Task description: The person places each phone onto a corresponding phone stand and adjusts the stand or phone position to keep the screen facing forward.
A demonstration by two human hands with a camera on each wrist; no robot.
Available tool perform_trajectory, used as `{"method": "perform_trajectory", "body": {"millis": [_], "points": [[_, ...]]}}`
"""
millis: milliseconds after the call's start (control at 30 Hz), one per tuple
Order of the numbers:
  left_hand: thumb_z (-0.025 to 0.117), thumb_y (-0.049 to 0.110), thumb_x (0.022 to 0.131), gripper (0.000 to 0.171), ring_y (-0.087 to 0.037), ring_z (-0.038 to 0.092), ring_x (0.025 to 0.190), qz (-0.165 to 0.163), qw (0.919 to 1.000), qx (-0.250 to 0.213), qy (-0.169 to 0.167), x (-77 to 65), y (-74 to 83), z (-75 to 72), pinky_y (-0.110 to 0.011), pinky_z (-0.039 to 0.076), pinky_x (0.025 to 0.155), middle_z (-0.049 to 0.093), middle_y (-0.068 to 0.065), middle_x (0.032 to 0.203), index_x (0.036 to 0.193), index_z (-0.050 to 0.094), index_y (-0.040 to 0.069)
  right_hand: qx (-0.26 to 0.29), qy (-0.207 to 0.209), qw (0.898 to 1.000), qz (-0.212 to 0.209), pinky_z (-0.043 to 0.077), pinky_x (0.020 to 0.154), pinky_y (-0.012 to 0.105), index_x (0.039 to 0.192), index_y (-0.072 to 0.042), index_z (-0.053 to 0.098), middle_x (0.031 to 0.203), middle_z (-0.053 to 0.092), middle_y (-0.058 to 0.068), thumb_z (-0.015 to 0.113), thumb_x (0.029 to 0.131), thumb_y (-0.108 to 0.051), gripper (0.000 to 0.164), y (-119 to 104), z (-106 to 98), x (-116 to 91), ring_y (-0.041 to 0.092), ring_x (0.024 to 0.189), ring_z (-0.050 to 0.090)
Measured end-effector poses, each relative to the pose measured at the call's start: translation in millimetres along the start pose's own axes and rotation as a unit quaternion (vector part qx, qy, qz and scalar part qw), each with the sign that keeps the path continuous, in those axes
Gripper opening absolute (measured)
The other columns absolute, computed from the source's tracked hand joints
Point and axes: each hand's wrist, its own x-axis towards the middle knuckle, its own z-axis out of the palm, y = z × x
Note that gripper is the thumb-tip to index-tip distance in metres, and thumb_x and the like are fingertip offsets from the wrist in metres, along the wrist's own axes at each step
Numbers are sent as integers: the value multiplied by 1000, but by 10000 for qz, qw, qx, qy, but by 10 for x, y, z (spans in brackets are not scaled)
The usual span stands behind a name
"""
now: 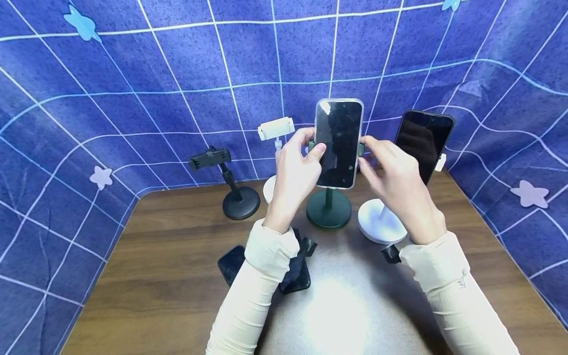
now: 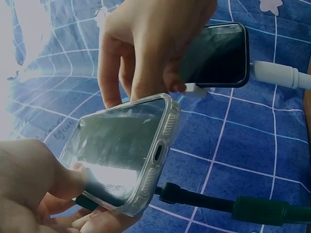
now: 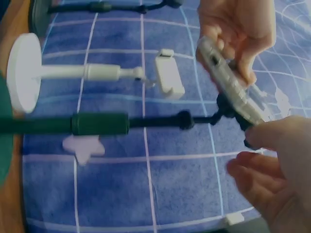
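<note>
Located the smartphone (image 1: 339, 153) in its clear case (image 2: 150, 180) at the head of the dark green phone stand (image 1: 329, 216), roughly upright, screen facing out, between the two ends of the clamp (image 1: 361, 149). Noted left hand (image 1: 298, 170) pinching the cased phone at its left edge: thumb on the screen, fingers behind. Found right hand (image 1: 395, 172) at the opposite edge, fingers touching the clamp; could not tell whether pinching it or merely resting against it.

Handling, judged by eye: rated the phone as a stiff slab, moderately heavy, and top-heavy on so slim a pole (image 3: 48, 124). Expected the glass to slip under a dry thumb; expected better purchase on the case, ribbed on either side of the charging port (image 2: 159, 153). Classed the screen as fragile, so advised light thumb pressure. Assumed spring resistance in the clamp, hence a risk of twisting at the joint (image 3: 184, 120). Recommended holding by the long edges, next to the clamp ends, with one hand steadying and the other on the clamp. Suggested sparing the neighbouring black smartphone (image 1: 417, 138) on its white phone stand (image 1: 379, 222), partly behind the right hand in head view.
</note>
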Motion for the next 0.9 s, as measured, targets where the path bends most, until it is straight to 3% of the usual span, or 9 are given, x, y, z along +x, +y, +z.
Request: {"method": "perform_trajectory", "body": {"millis": [133,267,367,467,700,900], "points": [[62,18,95,25,-9,62,94,29,9997,-249,27,-22,-15,12,-35,52,85,70,2,109,120,64,16,426,66,9966,705,57,67,38,123,0,60,89,70,16,65,86,4,38,-53,51,-20,21,76,66],[61,19,96,28,-7,64,78,78,9992,-382,52,-48,-49,35,-33,53,77,70,-2,111,123,62,15,756,48,9877,1371,54,72,22,129,-6,58,90,71,12,61,89,2,41,-100,105,-68,16,76,66],[60,20,97,30,-6,63,66,120,9990,-440,45,-66,-71,57,-31,53,69,69,-4,111,127,60,14,1093,133,9796,1682,49,74,11,132,-10,56,94,71,11,60,90,1,44,-130,144,-112,16,77,66],[58,22,99,32,-8,61,58,121,9981,-606,6,-85,-90,74,-30,52,59,68,-5,111,130,58,14,1512,251,9695,1915,48,71,10,134,-13,55,99,71,12,59,91,2,46,-157,179,-139,16,79,66],[49,31,103,39,-11,63,69,131,9968,-780,-84,-136,-153,120,-32,53,66,66,-7,118,139,51,18,2598,689,9245,2703,48,68,17,133,-14,57,98,68,10,55,94,2,43,-212,233,-161,15,80,62],[42,31,106,42,-14,63,98,143,9943,-1051,-127,-160,-179,138,-39,53,85,53,-1,142,145,45,19,2876,788,9039,3067,50,70,18,133,-9,57,85,64,-4,51,101,-13,33,-207,266,-167,13,73,62]]}}
